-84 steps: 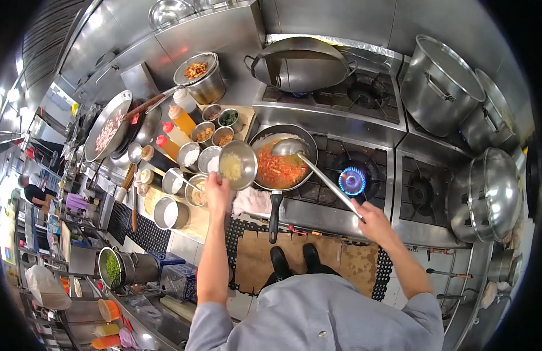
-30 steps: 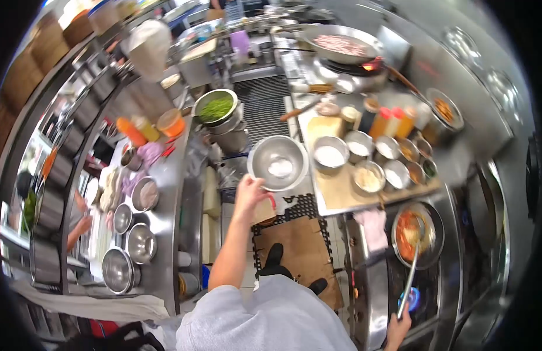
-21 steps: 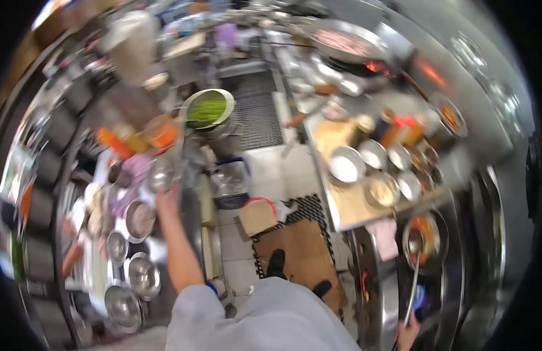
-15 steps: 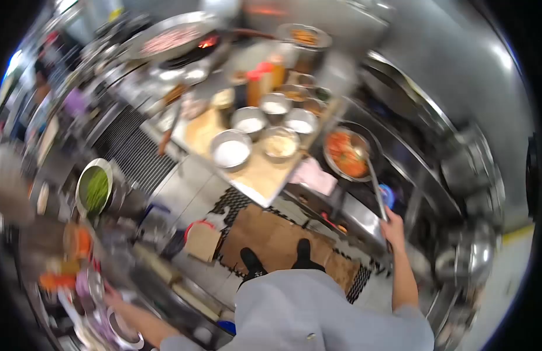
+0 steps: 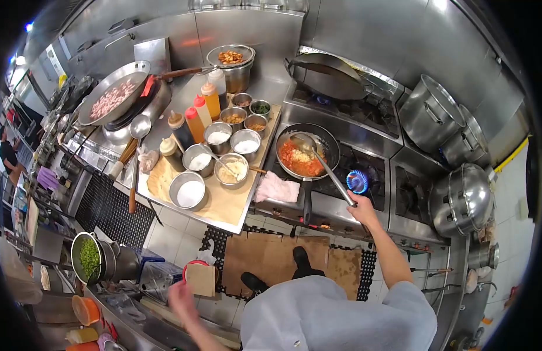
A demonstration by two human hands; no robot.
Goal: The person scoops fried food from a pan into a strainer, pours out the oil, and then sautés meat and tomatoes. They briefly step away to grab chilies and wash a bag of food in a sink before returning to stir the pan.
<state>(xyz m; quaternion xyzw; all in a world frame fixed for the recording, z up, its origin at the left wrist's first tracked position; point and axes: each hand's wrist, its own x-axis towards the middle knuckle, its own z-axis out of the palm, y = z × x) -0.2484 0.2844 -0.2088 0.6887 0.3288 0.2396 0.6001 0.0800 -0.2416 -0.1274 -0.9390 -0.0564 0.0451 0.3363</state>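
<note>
A metal ladle (image 5: 336,181) is gripped by its handle in my right hand (image 5: 364,210). The ladle's bowl rests in a black frying pan (image 5: 330,138) of chunky red food (image 5: 297,161), with pale chopped bits on top. My left hand (image 5: 182,299) is in the air over the lower left counter, blurred by motion, and its fingers cannot be made out. A pink cloth (image 5: 277,188) lies left of the pan's handle. Metal bowls of white powder (image 5: 188,191) and a bowl of pale paste with a spoon (image 5: 231,171) stand on the tray (image 5: 237,221) to the left.
A blue flame (image 5: 357,181) burns on an open burner beside the pan. An empty wok (image 5: 326,76) sits behind it. Large pots (image 5: 433,110) stand at right, a wok of pink meat (image 5: 114,98) at upper left, green vegetables (image 5: 89,257) at lower left. A distant person (image 5: 7,153) stands at far left.
My left hand has moved rightward from the lower left containers. The view has turned and sharpened. Pale chopped bits now show on the red food in the pan; the ladle stays in my right hand.
</note>
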